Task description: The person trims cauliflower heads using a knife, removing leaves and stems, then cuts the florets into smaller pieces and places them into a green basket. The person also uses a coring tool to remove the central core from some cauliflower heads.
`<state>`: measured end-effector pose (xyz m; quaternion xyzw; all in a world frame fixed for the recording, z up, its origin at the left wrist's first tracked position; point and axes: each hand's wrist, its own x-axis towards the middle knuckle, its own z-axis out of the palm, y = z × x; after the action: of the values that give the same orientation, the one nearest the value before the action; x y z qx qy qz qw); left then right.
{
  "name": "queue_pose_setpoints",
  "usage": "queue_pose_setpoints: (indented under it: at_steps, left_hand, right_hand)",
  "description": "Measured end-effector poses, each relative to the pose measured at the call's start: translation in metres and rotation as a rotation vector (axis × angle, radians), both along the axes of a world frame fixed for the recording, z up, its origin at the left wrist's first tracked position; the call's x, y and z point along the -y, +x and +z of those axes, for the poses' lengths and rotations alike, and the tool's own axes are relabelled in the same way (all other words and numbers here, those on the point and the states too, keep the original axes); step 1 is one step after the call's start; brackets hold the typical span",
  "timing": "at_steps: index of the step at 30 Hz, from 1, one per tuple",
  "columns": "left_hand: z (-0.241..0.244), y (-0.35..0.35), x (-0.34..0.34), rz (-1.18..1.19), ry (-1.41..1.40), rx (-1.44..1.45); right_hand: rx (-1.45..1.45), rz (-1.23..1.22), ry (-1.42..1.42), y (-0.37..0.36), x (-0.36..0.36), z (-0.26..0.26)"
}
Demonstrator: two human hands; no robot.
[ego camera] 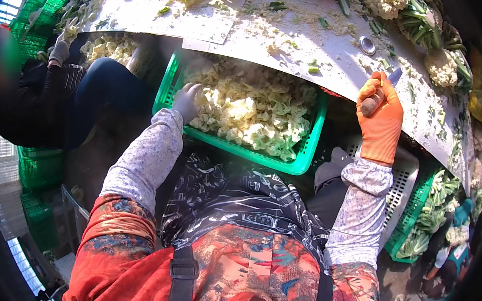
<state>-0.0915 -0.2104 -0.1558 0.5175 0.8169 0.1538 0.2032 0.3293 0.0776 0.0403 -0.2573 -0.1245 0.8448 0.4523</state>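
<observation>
My right hand (379,115), in an orange glove, grips a knife by its wooden handle (372,103). The blade (395,76) points away over the white tabletop (268,84). My left hand (186,102) wears a thin grey glove and rests at the left side of the cut cauliflower florets (248,112), fingers apart, with nothing seen in it. Those florets fill a green plastic crate (249,156) in front of my lap, its far edge under the table's lip. Patterned sleeve covers reach both wrists.
Cauliflower heads (441,67) lie along the table's far right, near a round metal piece (366,45). Leaf scraps are strewn about. A co-worker (35,94) sits at left beside another crate of florets (110,51). A green crate of leaves (407,238) stands at right.
</observation>
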Motion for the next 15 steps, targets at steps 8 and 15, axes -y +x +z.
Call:
queue_pose_setpoints:
  at_steps: [8, 15]
  left_hand:
    - [0.034, 0.137, -0.060, -0.087, -0.023, -0.250]
    - [0.049, 0.266, -0.054, -0.330, -0.118, -0.112]
  right_hand:
    - [0.037, 0.011, 0.160, -0.013, 0.018, 0.006]
    - [0.107, -0.048, 0.188, -0.022, 0.029, 0.024]
